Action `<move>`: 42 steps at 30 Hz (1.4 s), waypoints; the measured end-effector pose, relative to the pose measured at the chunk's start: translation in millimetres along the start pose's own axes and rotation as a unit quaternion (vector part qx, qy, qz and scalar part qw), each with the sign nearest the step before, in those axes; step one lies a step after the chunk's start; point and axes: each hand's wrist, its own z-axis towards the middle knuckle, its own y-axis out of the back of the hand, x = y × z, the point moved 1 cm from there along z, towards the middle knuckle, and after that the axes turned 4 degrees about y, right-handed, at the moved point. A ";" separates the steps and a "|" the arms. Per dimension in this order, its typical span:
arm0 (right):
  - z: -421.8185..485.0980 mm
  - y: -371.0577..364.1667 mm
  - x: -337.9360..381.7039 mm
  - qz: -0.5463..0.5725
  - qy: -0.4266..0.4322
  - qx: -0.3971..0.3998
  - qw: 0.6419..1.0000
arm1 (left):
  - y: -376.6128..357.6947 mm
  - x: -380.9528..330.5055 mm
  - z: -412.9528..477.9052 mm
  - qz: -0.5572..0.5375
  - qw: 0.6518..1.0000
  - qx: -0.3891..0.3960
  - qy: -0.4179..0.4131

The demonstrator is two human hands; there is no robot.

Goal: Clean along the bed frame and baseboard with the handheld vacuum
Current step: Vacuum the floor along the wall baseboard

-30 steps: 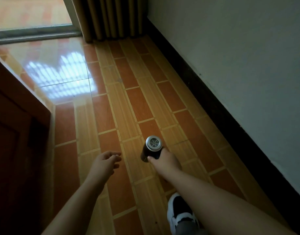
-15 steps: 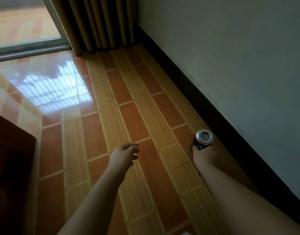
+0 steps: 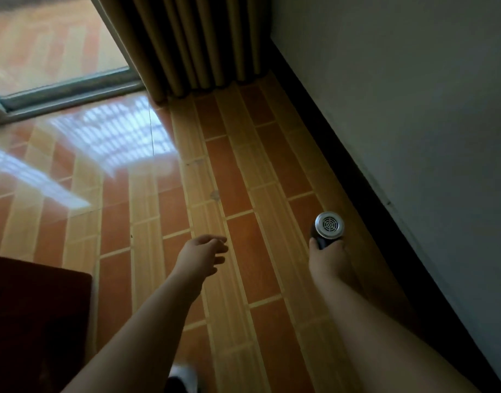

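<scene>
My right hand (image 3: 330,260) grips the handheld vacuum (image 3: 327,228), a dark cylinder with a silver grilled end cap facing up at me. It points down at the tiled floor, a short way left of the black baseboard (image 3: 354,177) that runs along the foot of the grey wall. The vacuum's nozzle is hidden below my hand. My left hand (image 3: 201,256) hovers over the floor with loosely curled fingers and holds nothing. A dark red-brown corner of the bed frame (image 3: 39,313) shows at the lower left.
Orange and tan floor tiles (image 3: 235,180) stretch ahead to tan curtains (image 3: 198,43) in the far corner. A glass sliding door with a metal track (image 3: 65,89) lies at the far left. My shoe (image 3: 184,378) is at the bottom edge.
I have moved forward along the wall. My right hand carried the vacuum from mid-floor rightward toward the baseboard. The bed frame has slid back to the lower left.
</scene>
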 end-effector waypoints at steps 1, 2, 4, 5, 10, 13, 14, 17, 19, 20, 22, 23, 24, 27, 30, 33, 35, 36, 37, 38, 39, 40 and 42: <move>7.6 -5.6 15.0 -0.008 0.010 -0.002 1.000 | 8.7 -8.5 13.4 -0.002 1.000 0.000 -0.003; 15.4 -15.7 30.8 -0.020 0.020 -0.001 1.000 | 17.7 -16.5 30.6 -0.007 1.000 0.001 -0.011; 25.7 -40.2 55.5 -0.033 0.038 0.005 0.999 | 33.8 -27.3 60.3 -0.014 1.000 0.002 -0.016; 27.7 -55.9 66.8 -0.033 0.048 0.015 0.998 | 41.5 -29.7 74.4 -0.016 1.000 0.002 -0.015; 2.9 -148.9 122.3 -0.013 0.117 0.128 0.985 | 80.4 -9.2 122.6 -0.025 0.999 -0.036 0.017; -28.1 -184.7 145.9 -0.001 0.166 0.219 0.962 | 93.9 9.2 137.7 -0.039 0.996 -0.066 0.048; -35.2 -190.9 150.9 -0.005 0.180 0.234 0.955 | 94.7 13.3 141.3 -0.041 0.995 -0.072 0.057; -36.7 -192.9 157.5 -0.008 0.194 0.243 0.950 | 87.1 16.2 148.3 -0.034 0.995 -0.072 0.065; -18.5 -183.6 156.1 0.001 0.186 0.224 0.957 | 73.9 10.8 150.3 -0.035 0.996 -0.060 0.057; -5.5 -174.6 152.6 -0.010 0.182 0.206 0.961 | 64.2 7.0 151.7 -0.035 0.997 -0.051 0.052; 22.5 -152.9 141.1 -0.036 0.168 0.160 0.972 | 43.4 -2.5 153.3 -0.033 0.998 -0.027 0.040; 36.5 -139.5 133.4 -0.043 0.155 0.135 0.978 | 31.9 -7.7 153.8 -0.034 0.999 -0.013 0.035; 50.1 -125.0 124.7 -0.045 0.142 0.109 0.983 | 19.7 -13.6 154.2 -0.037 0.999 0.001 0.030; 83.3 -81.0 92.2 -0.037 0.087 0.043 0.995 | -18.1 -26.9 152.0 -0.035 0.999 0.035 0.021; 100.8 -42.7 56.6 -0.030 0.033 -0.003 0.999 | -54.1 -32.9 144.2 -0.035 0.997 0.060 0.017; 102.6 -20.2 28.9 -0.014 -0.011 -0.026 1.000 | -80.2 -34.1 135.0 -0.036 0.995 0.092 0.011; 98.1 -17.9 19.9 0.003 -0.021 -0.013 1.000 | -88.6 -34.7 129.9 -0.036 0.994 0.103 0.002; 94.6 -19.8 18.8 0.016 -0.017 0.000 1.000 | -89.9 -35.0 128.1 -0.036 0.994 0.103 -0.003; 91.4 -23.6 19.7 0.030 -0.007 0.014 0.999 | -89.0 -35.3 126.8 -0.035 0.994 0.100 -0.007; 87.1 -28.8 22.9 0.045 0.004 0.032 0.998 | -86.1 -35.4 126.1 -0.033 0.995 0.095 -0.011; 82.5 -34.7 27.7 0.057 0.015 0.053 0.997 | -81.7 -35.4 126.0 -0.033 0.995 0.089 -0.013; 76.3 -40.7 34.2 0.065 0.020 0.082 0.994 | -75.5 -34.9 126.4 -0.033 0.996 0.082 -0.014; 63.8 -54.6 47.6 0.069 0.031 0.140 0.987 | -61.0 -33.3 128.3 -0.038 0.997 0.064 -0.013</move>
